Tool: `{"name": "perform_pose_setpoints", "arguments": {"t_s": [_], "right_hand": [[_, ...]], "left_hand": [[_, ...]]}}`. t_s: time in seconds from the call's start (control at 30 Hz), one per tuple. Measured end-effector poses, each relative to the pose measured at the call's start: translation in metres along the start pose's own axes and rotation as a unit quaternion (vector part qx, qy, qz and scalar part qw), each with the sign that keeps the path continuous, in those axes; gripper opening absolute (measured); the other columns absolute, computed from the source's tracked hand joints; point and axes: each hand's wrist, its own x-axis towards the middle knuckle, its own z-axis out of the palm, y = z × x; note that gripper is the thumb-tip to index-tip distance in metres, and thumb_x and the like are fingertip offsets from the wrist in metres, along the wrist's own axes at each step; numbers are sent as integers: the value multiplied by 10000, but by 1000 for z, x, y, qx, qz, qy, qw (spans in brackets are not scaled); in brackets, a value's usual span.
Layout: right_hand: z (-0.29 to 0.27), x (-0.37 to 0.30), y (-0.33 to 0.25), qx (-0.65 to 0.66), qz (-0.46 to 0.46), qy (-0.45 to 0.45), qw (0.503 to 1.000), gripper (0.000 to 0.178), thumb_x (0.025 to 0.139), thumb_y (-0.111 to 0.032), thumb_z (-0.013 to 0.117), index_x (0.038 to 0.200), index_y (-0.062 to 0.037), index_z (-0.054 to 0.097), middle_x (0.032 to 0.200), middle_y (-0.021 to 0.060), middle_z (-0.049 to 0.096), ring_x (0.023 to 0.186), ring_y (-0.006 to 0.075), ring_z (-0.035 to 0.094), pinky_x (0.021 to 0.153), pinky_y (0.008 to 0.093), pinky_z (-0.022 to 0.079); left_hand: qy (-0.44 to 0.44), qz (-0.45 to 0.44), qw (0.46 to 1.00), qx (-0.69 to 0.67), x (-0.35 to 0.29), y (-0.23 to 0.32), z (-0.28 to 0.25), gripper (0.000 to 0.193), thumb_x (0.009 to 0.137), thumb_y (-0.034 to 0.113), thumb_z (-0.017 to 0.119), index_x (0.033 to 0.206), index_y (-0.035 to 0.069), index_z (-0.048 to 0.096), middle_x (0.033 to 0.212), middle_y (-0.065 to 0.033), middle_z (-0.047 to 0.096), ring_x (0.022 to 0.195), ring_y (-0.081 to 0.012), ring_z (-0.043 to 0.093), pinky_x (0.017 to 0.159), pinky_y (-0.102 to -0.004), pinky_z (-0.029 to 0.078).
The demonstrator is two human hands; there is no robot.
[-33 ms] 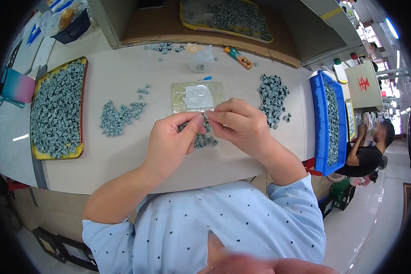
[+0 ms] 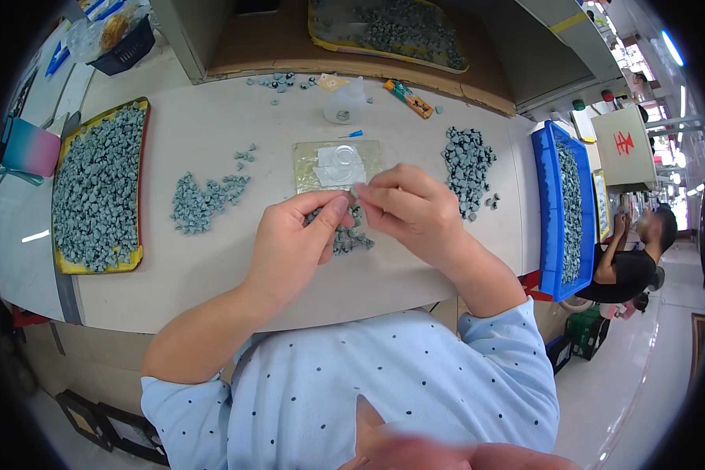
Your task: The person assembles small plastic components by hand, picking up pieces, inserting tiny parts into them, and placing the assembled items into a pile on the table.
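Both hands meet above the middle of the desk (image 2: pixel 211 282): the left hand (image 2: pixel 294 239) and the right hand (image 2: pixel 411 207) each pinch the same small grey part (image 2: pixel 353 193) between thumb and fingertips, both grips clamped on it. Nothing differs between the two views. The part hangs over a small grey heap (image 2: pixel 345 235), just before the yellowish pad (image 2: pixel 309 168).

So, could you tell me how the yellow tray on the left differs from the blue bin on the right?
The yellow tray is wide, shallow and heaped across with small grey parts; the blue bin is narrower and longer, overhanging the table's right edge. Both hold similar grey pieces.
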Motion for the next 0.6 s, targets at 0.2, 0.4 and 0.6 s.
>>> {"name": "perform_pose_setpoints", "arguments": {"t_s": [0.2,0.4,0.6], "right_hand": [[0,2,22,-118,-52,-13,992,295,596,27,690,885,-8,649,786,61,571,660,185,564,537,286,465],[6,4,26,-157,-85,-30,983,322,608,-7,646,930,-14,639,812,67,567,673,195,562,538,298,464],[10,8,24,-160,-84,-44,983,309,621,-19,637,930,-22,642,828,71,570,686,195,564,545,297,467]], "left_hand": [[31,-34,995,-84,4,-1,2,187,924,160,483,1023,2,497,807,-60,549,478,-14,285,403,-177,250],[-1,-26,994,-106,4,-3,-6,152,919,177,500,888,30,474,763,-40,524,480,-20,281,395,-180,229],[28,-26,995,-91,3,-3,-12,175,895,193,551,922,20,537,753,-39,539,478,-28,320,408,-185,285]]}}
